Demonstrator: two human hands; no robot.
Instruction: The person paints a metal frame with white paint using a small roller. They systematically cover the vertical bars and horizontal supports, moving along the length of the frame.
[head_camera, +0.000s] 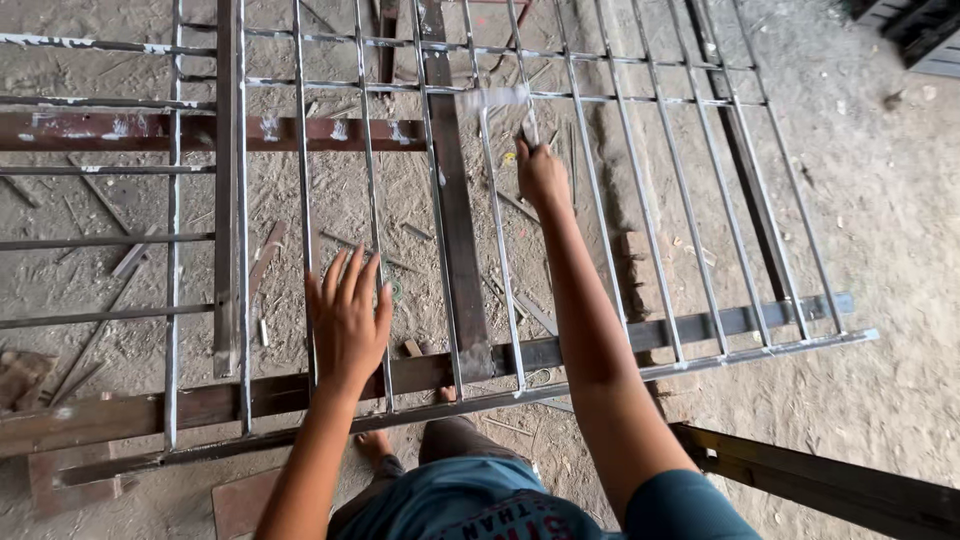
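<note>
**Operator:** Hands first. My left hand (347, 318) lies flat, fingers spread wide, pressing down on the thin bars of the metal grille (600, 200) near its front edge. It grips nothing, just rests open on the rods.

**Spotter:** And the right?

**Operator:** My right hand (541, 175) reaches far forward across the grille, fingers wrapped tight around the handle of a paintbrush (505, 105). The brush head is blurred, pale, sitting over the cross rods near the far end of the frame.

**Spotter:** Where does the grille sit?

**Operator:** It lies flat in front of me, propped above the dirt floor (880, 220) on dark steel flat bars: one long bar (640, 335) runs under the near edge, another upright bar (455, 230) passes beneath the middle. I see a second grille (100, 240) off to the left, its rods flecked white, lying over a rusty red beam (150, 130).

**Spotter:** Anything below?

**Operator:** Bare feet (375, 445) under the near rail, metal offcuts scattered in the dust, and a dark beam (830, 480) angled at lower right.
</note>
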